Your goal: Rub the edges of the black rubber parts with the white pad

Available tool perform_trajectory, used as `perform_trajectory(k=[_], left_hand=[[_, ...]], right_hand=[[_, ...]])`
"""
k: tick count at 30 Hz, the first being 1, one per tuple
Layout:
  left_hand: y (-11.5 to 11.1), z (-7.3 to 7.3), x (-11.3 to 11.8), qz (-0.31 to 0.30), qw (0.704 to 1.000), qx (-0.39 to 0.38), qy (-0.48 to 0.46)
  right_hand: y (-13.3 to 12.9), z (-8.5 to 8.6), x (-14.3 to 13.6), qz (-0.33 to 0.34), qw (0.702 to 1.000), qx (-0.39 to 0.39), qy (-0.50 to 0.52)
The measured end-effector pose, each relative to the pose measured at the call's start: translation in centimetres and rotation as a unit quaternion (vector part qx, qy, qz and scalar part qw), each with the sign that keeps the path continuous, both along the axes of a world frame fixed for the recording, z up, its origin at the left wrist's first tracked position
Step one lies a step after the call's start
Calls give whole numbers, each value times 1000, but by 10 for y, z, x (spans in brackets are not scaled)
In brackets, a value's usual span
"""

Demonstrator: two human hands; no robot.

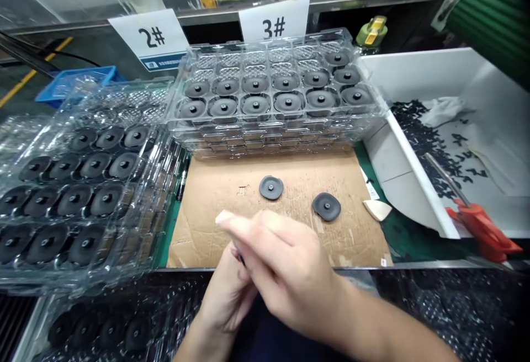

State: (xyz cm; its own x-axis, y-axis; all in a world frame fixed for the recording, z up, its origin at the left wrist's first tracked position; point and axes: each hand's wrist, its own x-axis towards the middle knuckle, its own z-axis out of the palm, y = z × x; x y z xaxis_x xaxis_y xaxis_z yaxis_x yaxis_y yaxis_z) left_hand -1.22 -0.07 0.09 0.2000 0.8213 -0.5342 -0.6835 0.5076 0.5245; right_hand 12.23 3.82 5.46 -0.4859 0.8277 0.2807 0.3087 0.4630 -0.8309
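My right hand (290, 265) is closed over my left hand (226, 290) just above the near edge of a cardboard sheet (207, 196). A white covering shows on one right fingertip. Between the hands a sliver of something dark is visible; the fingers hide the rest, so its kind cannot be made out. My left fingers are curled beneath the right hand and mostly hidden. Beyond my hands, a dark round disc with a central stub (271, 187) lies on the cardboard. A second dark disc (327, 206) rests to its right.
Stacked transparent trays (269, 130) of dark discs stand behind the cardboard, with another tray stack (95, 180) at left. On the right, a white bin (418, 185) contains small black pieces (426, 141). Red-handled pliers or cutters (482, 227) lean at its front edge.
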Motion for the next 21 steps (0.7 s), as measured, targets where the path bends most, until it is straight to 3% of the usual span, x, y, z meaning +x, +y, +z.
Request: perform_trajectory(k=[2, 4, 8, 11, 15, 17, 19, 21], left_hand=[[1, 5, -1, -5, 1000, -14, -8], [3, 10, 0, -14, 1000, -16, -10], [9, 16, 6, -31, 999, -33, -26], [11, 19, 10, -24, 999, -41, -19], [9, 20, 8, -16, 1000, -21, -9], [7, 18, 6, -17, 999, -27, -18], [6, 14, 4, -25, 998, -30, -43], [5, 8, 2, -43, 996, -7, -78]], right_hand=[[-2, 3, 8, 67, 997, -34, -25], [-5, 9, 21, 92, 991, -66, -70], [-12, 16, 33, 22, 985, -18, -167], [-18, 15, 27, -22, 975, 66, -209], [-18, 14, 19, -74, 960, 113, -244], [-10, 11, 19, -80, 961, 139, -226], [3, 4, 22, -7, 976, 162, -146], [15, -9, 27, 34, 991, 118, -48]])
